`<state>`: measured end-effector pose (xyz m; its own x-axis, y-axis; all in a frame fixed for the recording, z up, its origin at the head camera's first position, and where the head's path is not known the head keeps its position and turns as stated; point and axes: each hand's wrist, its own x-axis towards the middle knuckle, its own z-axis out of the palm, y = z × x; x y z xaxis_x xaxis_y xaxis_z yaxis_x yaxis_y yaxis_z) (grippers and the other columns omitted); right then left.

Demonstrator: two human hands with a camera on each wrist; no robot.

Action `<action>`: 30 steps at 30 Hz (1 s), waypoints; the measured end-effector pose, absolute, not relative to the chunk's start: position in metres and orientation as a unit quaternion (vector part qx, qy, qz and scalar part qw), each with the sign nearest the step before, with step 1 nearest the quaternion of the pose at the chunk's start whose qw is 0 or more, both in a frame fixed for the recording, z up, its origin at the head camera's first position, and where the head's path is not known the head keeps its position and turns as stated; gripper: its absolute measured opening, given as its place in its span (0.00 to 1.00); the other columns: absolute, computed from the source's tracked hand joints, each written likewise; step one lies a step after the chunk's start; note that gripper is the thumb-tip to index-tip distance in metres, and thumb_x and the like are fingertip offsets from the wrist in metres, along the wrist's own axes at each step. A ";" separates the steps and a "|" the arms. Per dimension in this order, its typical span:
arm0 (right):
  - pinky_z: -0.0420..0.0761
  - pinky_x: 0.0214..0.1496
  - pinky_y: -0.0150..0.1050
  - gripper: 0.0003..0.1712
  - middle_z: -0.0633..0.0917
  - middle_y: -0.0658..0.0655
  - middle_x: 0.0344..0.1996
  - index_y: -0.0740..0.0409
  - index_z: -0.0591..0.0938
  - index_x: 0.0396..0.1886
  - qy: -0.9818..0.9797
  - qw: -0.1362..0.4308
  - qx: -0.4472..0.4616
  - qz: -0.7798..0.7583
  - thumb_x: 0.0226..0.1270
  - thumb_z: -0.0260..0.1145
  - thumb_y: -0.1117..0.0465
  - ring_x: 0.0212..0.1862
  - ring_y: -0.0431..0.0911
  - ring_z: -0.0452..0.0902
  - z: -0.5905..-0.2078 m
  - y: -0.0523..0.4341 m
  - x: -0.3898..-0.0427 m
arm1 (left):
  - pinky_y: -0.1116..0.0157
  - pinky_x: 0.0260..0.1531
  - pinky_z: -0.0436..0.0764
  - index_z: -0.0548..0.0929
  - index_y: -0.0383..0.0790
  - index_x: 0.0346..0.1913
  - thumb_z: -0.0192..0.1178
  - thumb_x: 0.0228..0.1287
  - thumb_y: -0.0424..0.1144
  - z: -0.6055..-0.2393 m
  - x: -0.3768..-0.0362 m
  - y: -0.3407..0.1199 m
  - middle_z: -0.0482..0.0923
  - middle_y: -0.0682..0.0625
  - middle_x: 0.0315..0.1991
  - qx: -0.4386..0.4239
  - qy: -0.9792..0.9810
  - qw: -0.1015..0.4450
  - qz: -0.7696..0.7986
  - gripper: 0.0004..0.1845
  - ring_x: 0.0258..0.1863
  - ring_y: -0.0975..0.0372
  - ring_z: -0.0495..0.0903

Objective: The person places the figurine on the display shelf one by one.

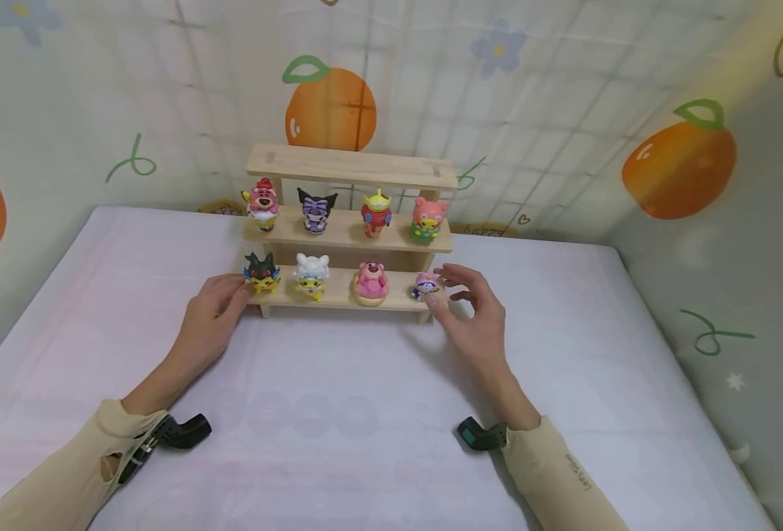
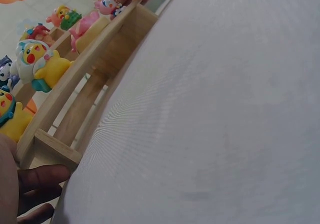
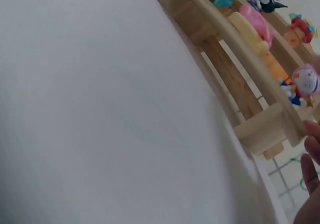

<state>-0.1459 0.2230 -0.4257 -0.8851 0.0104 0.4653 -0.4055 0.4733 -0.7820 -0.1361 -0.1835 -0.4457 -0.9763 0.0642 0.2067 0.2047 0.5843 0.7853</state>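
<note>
A three-tier wooden shelf [image 1: 348,232] stands at the back of the table, its top tier bare. Four small toy figures line the middle tier and four the bottom tier. My left hand [image 1: 231,292] lies flat at the shelf's left end, its fingers [image 2: 42,176] touching the leg beside a black-hatted yellow figure [image 1: 262,273]. My right hand [image 1: 447,291] hovers with relaxed, spread fingers [image 3: 312,164] at the right end. Its thumb is close to a small pink-and-blue figure [image 1: 425,285] but does not grip it. In the right wrist view this small figure [image 3: 302,81] stands on the bottom tier's edge.
A pale pink-white cloth [image 1: 338,413] covers the table. A printed backdrop with oranges [image 1: 330,110] rises behind and on the right. A white-hooded yellow figure [image 2: 42,63] and a pink bear [image 1: 371,282] stand mid-tier between my hands. Black wrist cameras [image 1: 186,431] sit on both sleeves.
</note>
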 end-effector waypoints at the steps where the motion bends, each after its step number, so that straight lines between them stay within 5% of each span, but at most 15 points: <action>1: 0.80 0.56 0.41 0.27 0.88 0.52 0.57 0.51 0.81 0.66 -0.828 0.214 0.120 0.505 0.68 0.76 0.61 0.57 0.50 0.81 -0.427 0.226 -0.146 | 0.38 0.76 0.63 0.83 0.31 0.64 0.48 0.85 0.47 -0.446 -0.136 -0.183 0.77 0.35 0.68 -0.076 -0.887 0.078 -0.449 0.24 0.75 0.43 0.67; 5: 0.81 0.59 0.43 0.22 0.88 0.50 0.58 0.50 0.81 0.66 -0.839 0.228 0.093 0.486 0.75 0.70 0.59 0.58 0.48 0.81 -0.429 0.236 -0.147 | 0.39 0.76 0.64 0.83 0.31 0.64 0.48 0.85 0.48 -0.447 -0.138 -0.181 0.77 0.36 0.68 -0.075 -0.886 0.077 -0.451 0.25 0.75 0.44 0.68; 12: 0.81 0.59 0.32 0.22 0.87 0.52 0.59 0.56 0.79 0.68 -0.875 0.211 0.027 0.435 0.81 0.63 0.54 0.58 0.45 0.82 -0.435 0.260 -0.147 | 0.40 0.76 0.65 0.85 0.33 0.63 0.49 0.85 0.49 -0.450 -0.138 -0.179 0.78 0.37 0.67 -0.078 -0.883 0.080 -0.456 0.24 0.75 0.45 0.69; 20: 0.72 0.73 0.59 0.26 0.83 0.59 0.64 0.57 0.77 0.70 -0.927 0.118 0.009 0.357 0.78 0.66 0.53 0.66 0.57 0.76 -0.439 0.272 -0.144 | 0.39 0.75 0.65 0.85 0.33 0.63 0.49 0.85 0.50 -0.449 -0.134 -0.180 0.79 0.37 0.67 -0.074 -0.888 0.083 -0.445 0.25 0.75 0.45 0.69; 30: 0.68 0.73 0.63 0.30 0.81 0.62 0.66 0.58 0.75 0.72 -0.943 0.114 0.000 0.312 0.76 0.68 0.54 0.68 0.59 0.73 -0.439 0.281 -0.134 | 0.41 0.74 0.68 0.84 0.32 0.63 0.51 0.85 0.45 -0.451 -0.136 -0.186 0.79 0.36 0.67 -0.094 -0.881 0.093 -0.454 0.22 0.72 0.43 0.73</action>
